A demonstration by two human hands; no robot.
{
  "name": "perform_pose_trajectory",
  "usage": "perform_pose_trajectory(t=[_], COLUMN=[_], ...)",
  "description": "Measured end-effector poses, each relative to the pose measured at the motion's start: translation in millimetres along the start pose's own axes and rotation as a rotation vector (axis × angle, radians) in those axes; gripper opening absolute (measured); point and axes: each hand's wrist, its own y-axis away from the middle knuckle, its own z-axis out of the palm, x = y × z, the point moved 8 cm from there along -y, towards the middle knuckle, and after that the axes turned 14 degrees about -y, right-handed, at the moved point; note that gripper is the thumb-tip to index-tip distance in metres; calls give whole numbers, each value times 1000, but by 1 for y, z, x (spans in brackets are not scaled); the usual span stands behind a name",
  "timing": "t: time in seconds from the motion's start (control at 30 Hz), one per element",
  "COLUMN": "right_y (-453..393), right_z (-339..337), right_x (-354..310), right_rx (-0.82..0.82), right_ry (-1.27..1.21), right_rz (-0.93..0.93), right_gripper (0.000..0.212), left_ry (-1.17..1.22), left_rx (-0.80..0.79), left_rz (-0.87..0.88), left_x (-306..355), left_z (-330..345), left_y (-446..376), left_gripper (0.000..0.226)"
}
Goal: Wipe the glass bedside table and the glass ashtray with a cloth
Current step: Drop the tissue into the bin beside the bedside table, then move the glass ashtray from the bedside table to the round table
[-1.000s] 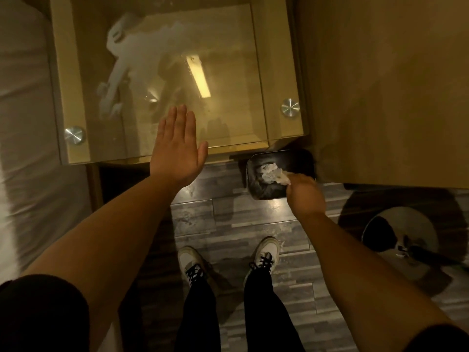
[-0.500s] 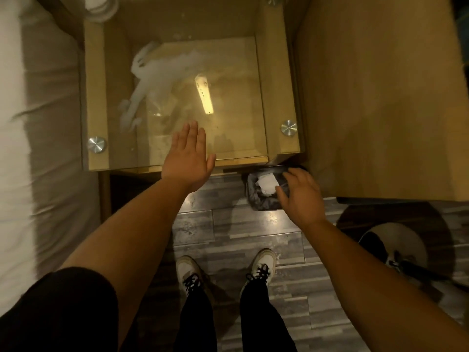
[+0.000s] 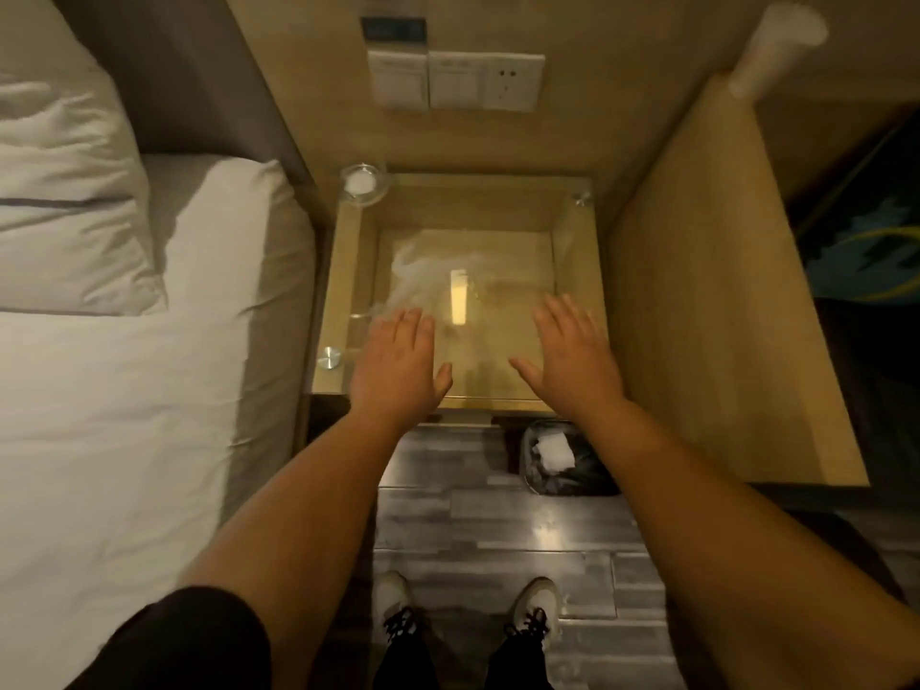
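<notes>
The glass bedside table [image 3: 503,211] stands between the bed and a wooden partition, its top showing reflections of a ceiling light. A round glass ashtray [image 3: 364,184] sits on its far left corner. My left hand [image 3: 397,360] is flat and empty over the near left part of the glass, fingers apart. My right hand [image 3: 572,352] is spread the same way over the near right part, holding nothing. A crumpled white cloth or tissue [image 3: 553,452] lies in the small black bin [image 3: 585,478] on the floor just below the table's front edge.
A bed with white sheets [image 3: 114,390] and a pillow [image 3: 64,211] fills the left. A wooden partition [image 3: 717,301] rises on the right. Wall switches and a socket [image 3: 458,79] are behind the table. My shoes [image 3: 535,607] stand on the grey plank floor.
My right hand has let go of the white wad in the bin and risen over the table beside my left hand. The view has tilted up, showing the ashtray and wall.
</notes>
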Motion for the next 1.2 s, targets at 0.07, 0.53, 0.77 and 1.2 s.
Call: perform_pose_trajectory(t=[0.07, 0.53, 0.77, 1.2], right_y=[-12, -87, -148, -301], right_z=[-3, 45, 60, 99], right_x=[-34, -149, -139, -91], right_rx=[-19, -75, -90, -185], right_ry=[25, -3, -86, -149], right_rz=[-54, -66, -57, -64], right_gripper=[76, 77, 79, 83], left_ry=[-5, 98, 133, 175], left_rx=[6, -16, -44, -121], left_rz=[-32, -149, -149, -200], left_x=[-27, -160, -176, -209], left_z=[-6, 17, 36, 98], left_y=[9, 13, -43, -182], left_gripper=[73, 78, 79, 85])
